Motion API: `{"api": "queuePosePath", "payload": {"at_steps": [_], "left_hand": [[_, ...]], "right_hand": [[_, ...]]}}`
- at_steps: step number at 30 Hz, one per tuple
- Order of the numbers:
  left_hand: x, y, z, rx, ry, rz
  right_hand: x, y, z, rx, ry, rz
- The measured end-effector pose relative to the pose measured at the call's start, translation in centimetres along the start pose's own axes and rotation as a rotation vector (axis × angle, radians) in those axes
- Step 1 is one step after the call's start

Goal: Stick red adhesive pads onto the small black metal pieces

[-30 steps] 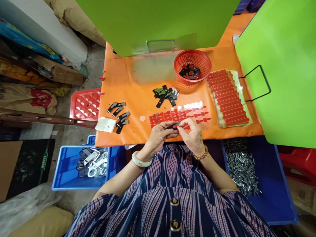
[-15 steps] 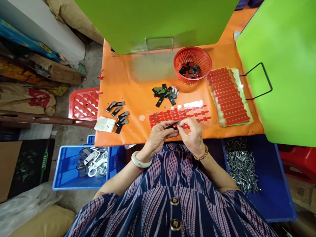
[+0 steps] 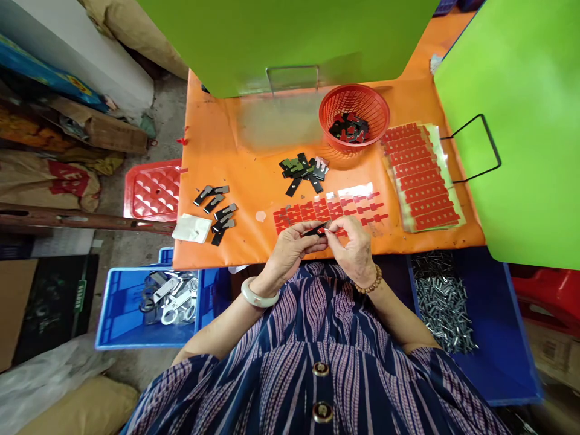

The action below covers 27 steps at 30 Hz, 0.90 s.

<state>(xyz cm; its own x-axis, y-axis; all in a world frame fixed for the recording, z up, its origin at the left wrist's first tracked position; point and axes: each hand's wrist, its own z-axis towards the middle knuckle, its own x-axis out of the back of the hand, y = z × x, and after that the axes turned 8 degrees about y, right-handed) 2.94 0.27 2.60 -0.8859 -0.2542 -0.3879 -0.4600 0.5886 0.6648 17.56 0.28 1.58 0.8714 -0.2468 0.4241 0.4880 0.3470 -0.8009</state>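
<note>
My left hand (image 3: 292, 248) pinches a small flat black piece (image 3: 312, 231) above the front of the orange table. Between the thumb and forefinger of my right hand (image 3: 351, 244) is a small red sticker (image 3: 322, 230), at the right end of that piece; whether it is stuck down I cannot tell. Just beyond my hands lies a clear sheet of red stickers (image 3: 312, 209), partly hidden by them. A heap of black pieces (image 3: 299, 172) sits farther back. To the left, more black pieces with grey ends (image 3: 220, 211) lie near a white folded pad (image 3: 192, 228).
A red basket (image 3: 330, 130) holds black pieces with red stickers. Stacked sticker sheets (image 3: 423, 181) lie at the right. Green boards (image 3: 534, 139) with wire handles stand behind and right. Below the table edge are blue bins (image 3: 498, 362) of metal parts; a red stool (image 3: 151, 190) stands left.
My hands stay almost in place with the black piece between them. The red sticker shows slightly less beside my right fingertips. The view has shifted a little.
</note>
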Motion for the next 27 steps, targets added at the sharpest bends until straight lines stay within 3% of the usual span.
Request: {"api": "queuePosePath", "payload": {"at_steps": [9,27], "left_hand": [[0.15,0.32,0.19,0.048,0.003,-0.024],[0.25,0.37,0.26,0.027,0.000,-0.010]], "right_hand": [[0.02,0.20,0.02,-0.064,-0.009,0.044],[-0.33,0.15,0.01,0.001,0.000,-0.010]]}}
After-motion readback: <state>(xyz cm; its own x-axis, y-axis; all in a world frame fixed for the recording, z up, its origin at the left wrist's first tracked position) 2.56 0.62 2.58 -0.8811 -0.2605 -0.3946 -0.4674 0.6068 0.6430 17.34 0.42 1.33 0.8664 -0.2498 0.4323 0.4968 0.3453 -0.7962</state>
